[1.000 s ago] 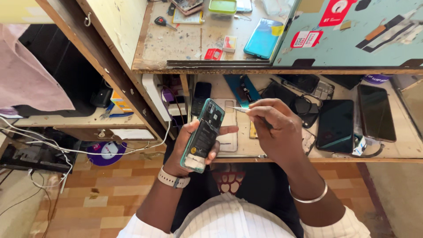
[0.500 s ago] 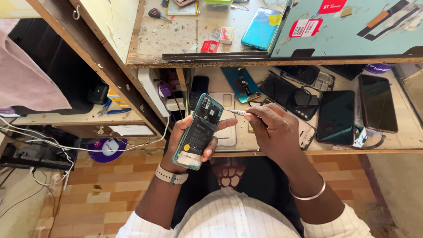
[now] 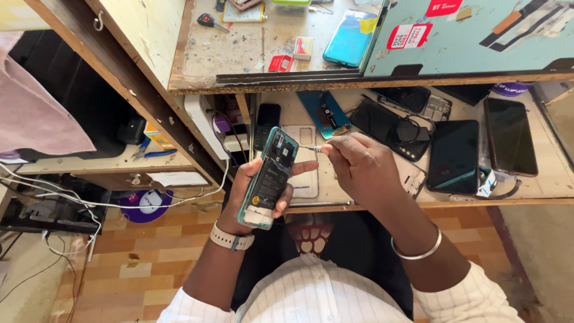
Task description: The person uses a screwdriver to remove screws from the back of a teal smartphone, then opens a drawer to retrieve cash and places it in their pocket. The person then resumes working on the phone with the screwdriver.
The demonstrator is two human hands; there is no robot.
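Teal opened phone [image 3: 268, 178], red-white sticker [image 3: 409, 36] above

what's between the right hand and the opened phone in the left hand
In the head view, only the thin metal tip of a small screwdriver spans the gap from the right hand to the opened phone held in the left hand.

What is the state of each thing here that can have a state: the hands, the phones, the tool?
Left hand: closed around the opened phone, holding it upright.
Opened phone: back cover off, insides showing.
Right hand: closed on a thin screwdriver.
Screwdriver: tip at the phone's upper edge.
White back cover: detached, flat on the shelf.
Two dark phones: screens off, lying flat.
Teal phone: lying on the upper bench.
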